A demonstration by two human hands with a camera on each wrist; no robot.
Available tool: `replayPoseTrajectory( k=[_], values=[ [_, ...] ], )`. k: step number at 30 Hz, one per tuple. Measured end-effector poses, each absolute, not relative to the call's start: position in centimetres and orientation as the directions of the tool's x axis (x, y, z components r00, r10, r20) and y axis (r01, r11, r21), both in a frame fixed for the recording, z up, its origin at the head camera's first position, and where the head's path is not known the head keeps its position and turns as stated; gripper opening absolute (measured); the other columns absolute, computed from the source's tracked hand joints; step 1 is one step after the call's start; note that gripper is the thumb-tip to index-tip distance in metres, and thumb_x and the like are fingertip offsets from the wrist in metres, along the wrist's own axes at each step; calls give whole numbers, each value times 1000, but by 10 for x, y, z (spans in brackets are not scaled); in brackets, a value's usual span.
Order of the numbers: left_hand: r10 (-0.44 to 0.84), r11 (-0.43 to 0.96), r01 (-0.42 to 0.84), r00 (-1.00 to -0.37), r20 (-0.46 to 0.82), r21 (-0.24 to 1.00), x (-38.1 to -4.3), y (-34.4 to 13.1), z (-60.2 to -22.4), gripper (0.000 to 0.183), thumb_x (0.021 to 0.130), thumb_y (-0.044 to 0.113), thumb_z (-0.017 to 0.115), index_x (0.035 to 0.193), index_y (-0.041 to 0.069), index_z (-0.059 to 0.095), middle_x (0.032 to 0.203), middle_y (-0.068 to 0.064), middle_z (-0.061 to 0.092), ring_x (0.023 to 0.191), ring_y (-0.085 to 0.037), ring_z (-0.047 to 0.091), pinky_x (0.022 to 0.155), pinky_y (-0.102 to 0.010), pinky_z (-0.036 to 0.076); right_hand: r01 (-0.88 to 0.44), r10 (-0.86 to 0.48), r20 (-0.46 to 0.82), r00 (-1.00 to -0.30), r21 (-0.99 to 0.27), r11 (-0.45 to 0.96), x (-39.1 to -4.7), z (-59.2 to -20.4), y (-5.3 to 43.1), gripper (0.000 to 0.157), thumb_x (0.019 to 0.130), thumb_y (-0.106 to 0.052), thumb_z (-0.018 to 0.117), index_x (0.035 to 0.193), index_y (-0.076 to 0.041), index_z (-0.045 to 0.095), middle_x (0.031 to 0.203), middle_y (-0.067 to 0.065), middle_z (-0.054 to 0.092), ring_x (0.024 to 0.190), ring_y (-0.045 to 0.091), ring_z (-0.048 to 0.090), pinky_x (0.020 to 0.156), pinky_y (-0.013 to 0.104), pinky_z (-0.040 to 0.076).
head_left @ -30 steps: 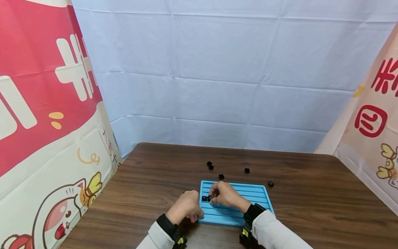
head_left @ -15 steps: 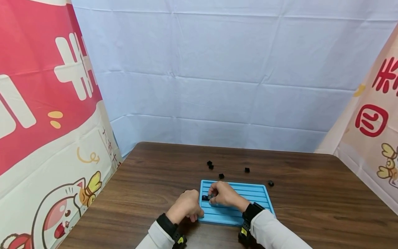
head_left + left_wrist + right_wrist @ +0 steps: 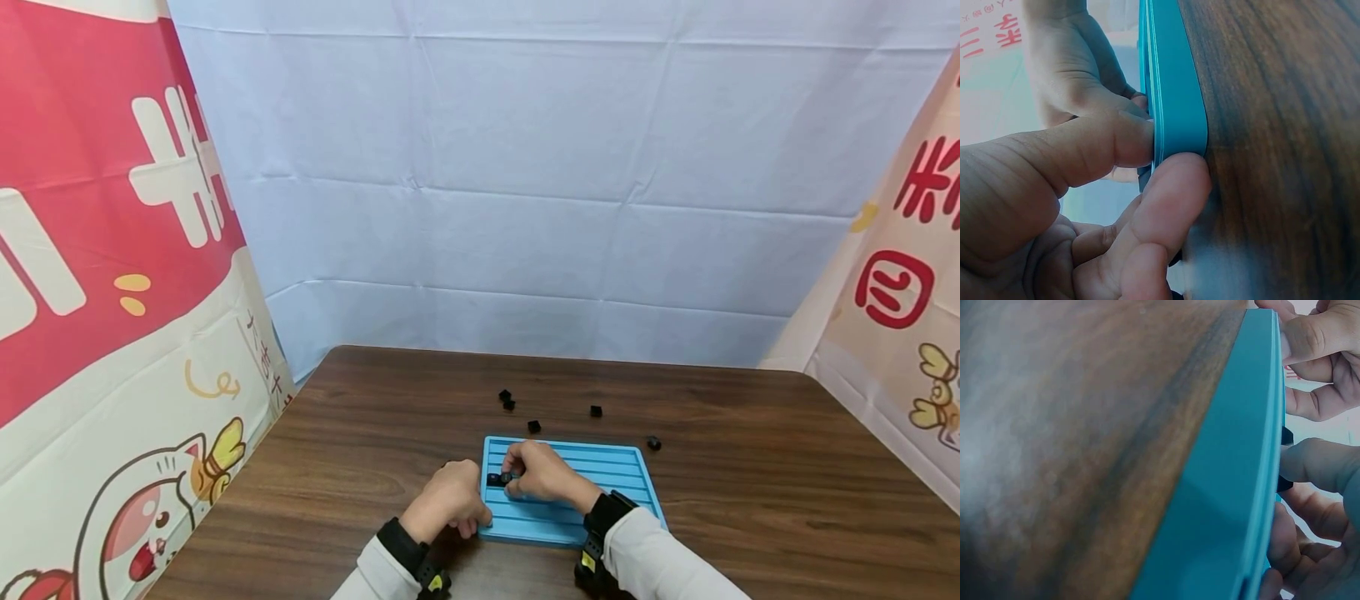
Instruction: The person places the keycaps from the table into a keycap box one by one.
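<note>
A light blue tray (image 3: 607,471) with raised ridges across it lies on the table. My left hand (image 3: 448,493) grips its left edge near the front corner; in the left wrist view the thumb (image 3: 1132,139) presses on the rim and a finger (image 3: 1175,194) lies against the side wall. My right hand (image 3: 549,472) reaches over the tray and pinches a small black block (image 3: 506,477) in one of the grooves. Just left of it sits another black block (image 3: 492,479), at the tray's left end. In the right wrist view, the fingers partly hide the black pieces (image 3: 1288,436).
Beyond the tray, several black blocks lie loose: two close together (image 3: 507,400), one block (image 3: 534,427) by the tray's back edge, another block (image 3: 596,411) farther right, and a block (image 3: 654,443) off its right corner. The brown wooden table (image 3: 375,417) ends at hanging cloths (image 3: 525,250).
The block in my right fingers has shifted slightly, turning a little in the groove beside the other block. Both hands and the tray stay in about the same place.
</note>
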State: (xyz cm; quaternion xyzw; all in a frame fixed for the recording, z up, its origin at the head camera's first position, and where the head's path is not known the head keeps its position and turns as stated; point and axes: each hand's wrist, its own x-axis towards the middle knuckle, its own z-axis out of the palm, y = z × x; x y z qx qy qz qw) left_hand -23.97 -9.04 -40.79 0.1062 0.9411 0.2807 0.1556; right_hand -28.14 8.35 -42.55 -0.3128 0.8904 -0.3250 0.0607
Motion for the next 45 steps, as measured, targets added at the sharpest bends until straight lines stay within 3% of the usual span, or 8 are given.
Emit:
replayPoseTrajectory(
  k=[22,31,38,45],
  values=[
    [287,818,111,-929,-234,564,-240,-91,-408,24,72,5,74,53,6,60,43,-3,55,41,-16,56,37,-24,35,-497,-594,67,-802,-627,600,-280,-422,84,19,76,-3,74,91,-5,62,73,0,49,63,16,43,59,34,35],
    [286,820,117,-932,-224,560,-239,-91,-408,24,72,4,74,52,6,60,42,-2,55,39,-15,56,36,-23,34,-471,-555,-40,-831,-482,739,-276,-407,82,32,75,-9,77,103,-5,62,73,0,50,62,17,47,56,35,38],
    [279,825,110,-932,-231,554,-238,-90,-408,24,72,6,75,53,6,60,42,-2,55,39,-15,56,36,-22,34,-463,-537,-87,-839,-402,790,-271,-398,83,39,73,-13,80,106,-3,62,100,9,60,91,28,58,72,43,47],
    [296,818,135,-932,-207,559,-239,-91,-409,24,71,5,75,52,7,60,42,-1,54,38,-14,56,37,-24,37,-475,-524,-106,-845,-303,826,-266,-388,89,47,72,-14,81,112,-3,61,106,14,57,99,32,55,75,44,47]
  ],
)
